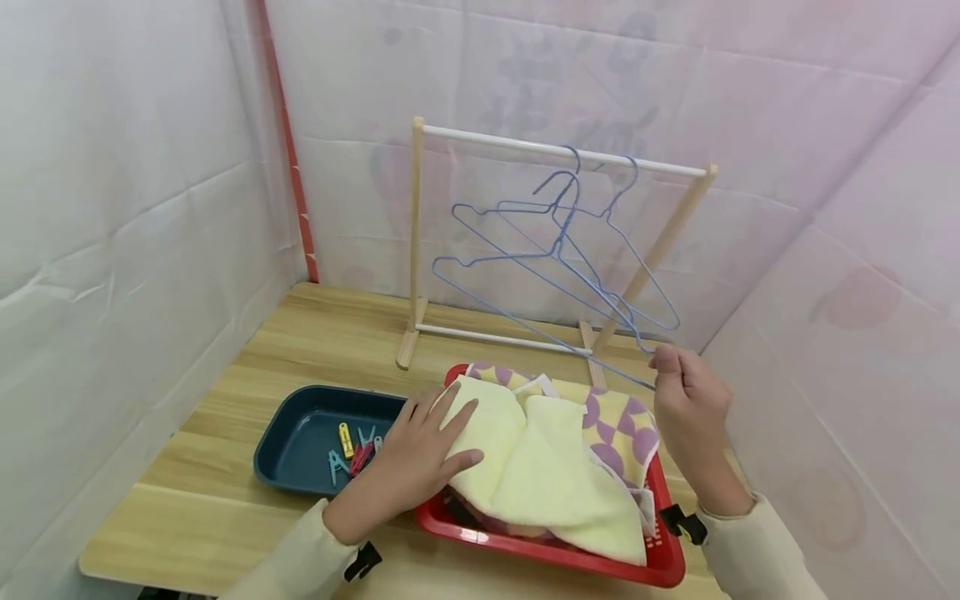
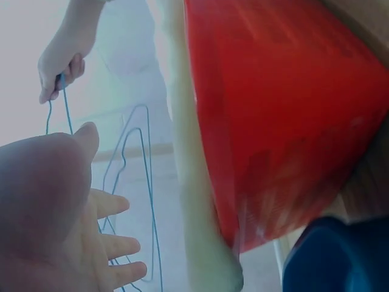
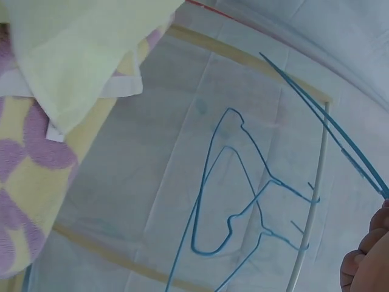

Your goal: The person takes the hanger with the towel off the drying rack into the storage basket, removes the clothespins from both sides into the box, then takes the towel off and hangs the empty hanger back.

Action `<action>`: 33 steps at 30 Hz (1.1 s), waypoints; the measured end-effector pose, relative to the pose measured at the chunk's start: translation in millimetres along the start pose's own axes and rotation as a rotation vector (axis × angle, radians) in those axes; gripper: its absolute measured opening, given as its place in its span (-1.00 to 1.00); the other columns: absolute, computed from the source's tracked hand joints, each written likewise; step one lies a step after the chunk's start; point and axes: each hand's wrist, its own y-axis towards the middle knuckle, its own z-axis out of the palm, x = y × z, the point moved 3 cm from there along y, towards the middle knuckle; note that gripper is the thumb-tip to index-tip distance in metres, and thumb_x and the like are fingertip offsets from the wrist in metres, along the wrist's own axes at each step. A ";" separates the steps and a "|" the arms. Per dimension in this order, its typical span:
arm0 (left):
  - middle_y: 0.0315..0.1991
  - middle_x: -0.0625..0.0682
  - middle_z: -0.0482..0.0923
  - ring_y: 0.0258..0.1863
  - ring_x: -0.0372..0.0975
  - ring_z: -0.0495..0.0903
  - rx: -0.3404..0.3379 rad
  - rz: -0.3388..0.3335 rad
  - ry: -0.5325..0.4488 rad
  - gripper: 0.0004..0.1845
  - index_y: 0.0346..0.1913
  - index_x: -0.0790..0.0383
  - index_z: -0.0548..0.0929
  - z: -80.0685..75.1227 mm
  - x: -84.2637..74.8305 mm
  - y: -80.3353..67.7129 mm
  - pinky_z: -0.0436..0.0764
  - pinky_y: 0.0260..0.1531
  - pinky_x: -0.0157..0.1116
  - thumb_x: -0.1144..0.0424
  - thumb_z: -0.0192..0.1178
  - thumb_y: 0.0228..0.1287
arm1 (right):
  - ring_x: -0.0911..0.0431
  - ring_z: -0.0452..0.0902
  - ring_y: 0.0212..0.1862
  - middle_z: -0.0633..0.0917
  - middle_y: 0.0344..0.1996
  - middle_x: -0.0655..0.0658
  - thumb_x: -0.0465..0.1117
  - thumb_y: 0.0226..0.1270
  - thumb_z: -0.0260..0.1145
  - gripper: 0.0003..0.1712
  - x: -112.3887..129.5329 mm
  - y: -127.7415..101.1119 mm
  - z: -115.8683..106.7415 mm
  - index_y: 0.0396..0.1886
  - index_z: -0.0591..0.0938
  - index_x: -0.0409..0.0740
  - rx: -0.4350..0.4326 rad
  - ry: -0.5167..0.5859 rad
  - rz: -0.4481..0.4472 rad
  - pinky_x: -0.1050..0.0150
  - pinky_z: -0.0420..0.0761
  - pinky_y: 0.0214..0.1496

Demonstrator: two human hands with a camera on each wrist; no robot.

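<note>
My right hand (image 1: pixel 693 408) grips one lower corner of a blue wire clothes hanger (image 1: pixel 517 255), held up in front of the rack with its hook uppermost. Fingers spread, my left hand (image 1: pixel 416 454) is over the left edge of a pale yellow cloth (image 1: pixel 555 467); whether it touches the cloth, I cannot tell. That cloth lies on top of a red plastic basket (image 1: pixel 667 542), above a yellow towel with purple patches (image 1: pixel 633 429). In the right wrist view, the held hanger (image 3: pixel 328 125) appears nearly edge-on beside the curled fingers (image 3: pixel 371 243).
Behind the basket stands a wooden rack with a white top bar (image 1: pixel 487 140), two more blue hangers hooked on it. Left of the basket, a dark blue tray (image 1: pixel 273 425) contains several coloured clothespins (image 1: pixel 345 440). White sheeting surrounds the wooden table (image 1: pixel 202 475).
</note>
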 end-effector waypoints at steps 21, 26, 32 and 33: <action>0.63 0.15 -0.07 0.59 0.07 -0.04 -0.022 -0.048 -0.055 -0.20 0.60 0.00 0.13 -1.9 23.8 36.5 -0.04 0.50 0.22 -0.36 -0.17 0.48 | 0.21 0.17 -0.67 0.59 -0.71 -0.28 -0.23 0.52 0.20 -0.64 -3.8 49.0 75.5 -0.44 0.65 -0.39 -0.002 -0.103 -0.027 0.34 0.15 -0.57; 0.63 0.15 -0.09 0.60 0.06 -0.08 -0.016 -0.055 -0.044 -0.19 0.61 0.01 0.11 0.4 22.2 36.7 -0.08 0.51 0.21 -0.37 -0.19 0.48 | 0.04 0.28 -0.61 0.69 -0.54 -0.33 -0.14 0.59 0.12 -0.59 -12.0 54.9 89.0 -0.35 0.65 -0.38 0.063 -0.105 0.034 0.33 0.22 -0.49; 0.63 0.17 -0.09 0.60 0.09 -0.09 -0.015 -0.055 -0.035 -0.19 0.61 0.02 0.09 -2.1 16.9 38.5 -0.05 0.50 0.21 -0.36 -0.20 0.49 | -0.06 0.34 -0.62 0.66 -0.60 -0.28 -0.05 0.61 0.08 -0.53 -11.3 55.2 106.7 -0.35 0.66 -0.32 0.153 -0.153 0.044 0.14 0.27 -0.51; 0.63 0.18 -0.10 0.60 0.09 -0.10 -0.011 -0.052 -0.035 -0.19 0.62 0.02 0.08 -2.2 15.9 39.0 -0.04 0.50 0.21 -0.36 -0.21 0.49 | -0.06 0.35 -0.62 0.65 -0.61 -0.27 -0.03 0.61 0.08 -0.53 -10.4 53.1 108.3 -0.35 0.67 -0.30 0.172 -0.157 0.050 0.13 0.27 -0.51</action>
